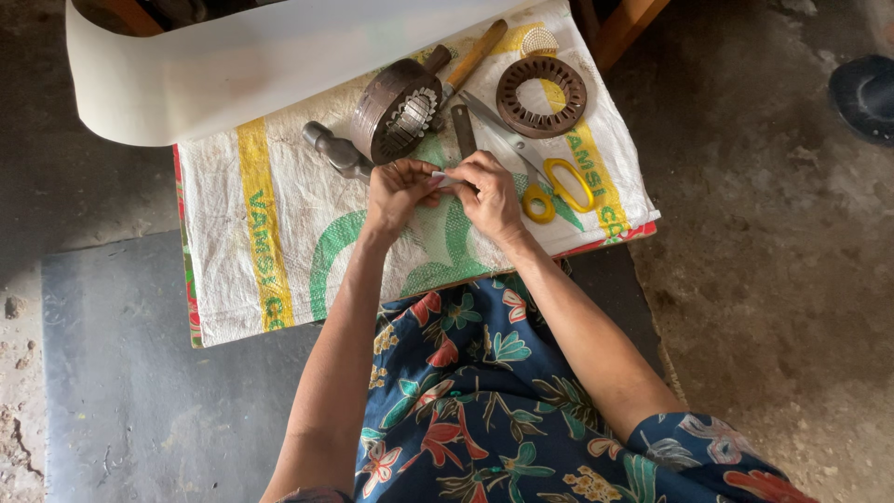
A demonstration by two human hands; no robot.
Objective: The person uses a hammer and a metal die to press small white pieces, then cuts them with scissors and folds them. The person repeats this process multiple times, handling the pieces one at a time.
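Woven sack (pixel 279 251) spread over a low table, with a broad roll of pale sheet (pixel 233 65) lying across its far edge. Beyond the hands — a dark slotted motor core (pixel 396 110), a flat slotted ring (pixel 541 96), yellow-handled scissors (pixel 535 177) and a hammer head (pixel 337 151). Left hand (pixel 396 193) and right hand (pixel 486 194) meet over the sack, fingers pinched together on a small pale paper strip (pixel 441 177) held between them.

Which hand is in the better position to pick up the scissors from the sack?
Probably the right hand. The scissors lie just beside it, their yellow handles close to its knuckles. The left hand is farther away, nearer the stator.
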